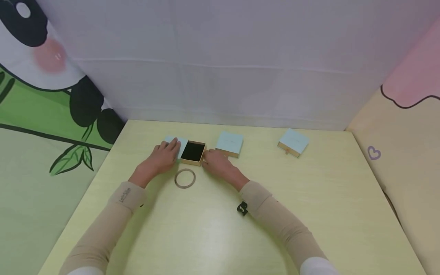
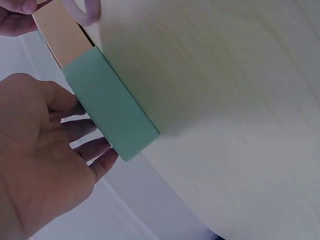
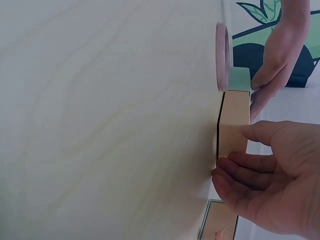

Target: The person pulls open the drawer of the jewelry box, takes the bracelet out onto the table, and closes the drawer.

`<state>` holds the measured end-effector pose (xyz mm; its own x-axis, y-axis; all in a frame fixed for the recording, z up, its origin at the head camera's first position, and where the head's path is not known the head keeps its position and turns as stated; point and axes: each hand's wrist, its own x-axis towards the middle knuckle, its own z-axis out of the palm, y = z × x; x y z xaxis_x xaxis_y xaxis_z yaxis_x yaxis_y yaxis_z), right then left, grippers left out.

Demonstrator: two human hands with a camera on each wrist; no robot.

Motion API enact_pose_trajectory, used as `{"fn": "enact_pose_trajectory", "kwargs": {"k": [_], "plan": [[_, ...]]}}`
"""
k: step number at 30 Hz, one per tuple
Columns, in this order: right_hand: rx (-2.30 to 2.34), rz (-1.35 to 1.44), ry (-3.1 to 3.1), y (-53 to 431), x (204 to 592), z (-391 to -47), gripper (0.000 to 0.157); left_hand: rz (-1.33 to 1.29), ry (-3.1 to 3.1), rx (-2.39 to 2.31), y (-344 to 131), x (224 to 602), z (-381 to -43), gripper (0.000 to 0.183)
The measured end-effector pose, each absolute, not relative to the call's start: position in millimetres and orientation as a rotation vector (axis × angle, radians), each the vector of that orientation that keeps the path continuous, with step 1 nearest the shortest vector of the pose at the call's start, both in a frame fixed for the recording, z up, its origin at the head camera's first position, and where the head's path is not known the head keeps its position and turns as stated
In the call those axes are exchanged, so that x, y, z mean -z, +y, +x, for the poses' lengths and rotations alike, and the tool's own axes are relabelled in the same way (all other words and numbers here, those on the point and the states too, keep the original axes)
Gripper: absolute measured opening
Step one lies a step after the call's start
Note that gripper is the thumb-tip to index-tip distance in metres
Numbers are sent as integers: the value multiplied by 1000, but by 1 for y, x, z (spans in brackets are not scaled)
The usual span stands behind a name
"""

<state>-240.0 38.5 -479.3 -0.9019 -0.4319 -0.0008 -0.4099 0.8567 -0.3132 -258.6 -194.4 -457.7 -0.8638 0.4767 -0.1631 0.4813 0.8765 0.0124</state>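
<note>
A light blue sliding gift box stands at the table's back left, its tan drawer [image 1: 193, 151] with a black lining pulled out to the right of its sleeve [image 1: 183, 147]. My left hand [image 1: 165, 154] rests on top of the sleeve, fingers laid across it; in the left wrist view the sleeve's green-looking side [image 2: 112, 105] shows beneath the fingertips. At the drawer's right end, my right hand [image 1: 218, 163] pinches it, thumb at the upper edge and fingers bent around the end [image 3: 234, 122]. A pinkish bangle [image 1: 185, 178] lies flat just in front of the box.
Another light blue box [image 1: 230, 143] sits close behind my right hand, appearing closed. A third box [image 1: 293, 141] with a small pull tab lies farther right. Behind the table [image 1: 220, 229] hangs a pale cloth [image 1: 220, 91], with printed cloths at both sides.
</note>
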Motion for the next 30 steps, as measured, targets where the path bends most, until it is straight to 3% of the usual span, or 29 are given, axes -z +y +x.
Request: {"fn": "enact_pose_trajectory", "kwargs": {"k": [6,13,30], "plan": [[518,-625,2968,35,480,-241,23,787,2838,56,-200,454,-261,57],[471,-650,2993,32,478,-241,35,858,2866,21,-208,463,-265,64],[500,-647,2988,30,476,-244,32,989,2911,-137,-219,482,-269,68]]}}
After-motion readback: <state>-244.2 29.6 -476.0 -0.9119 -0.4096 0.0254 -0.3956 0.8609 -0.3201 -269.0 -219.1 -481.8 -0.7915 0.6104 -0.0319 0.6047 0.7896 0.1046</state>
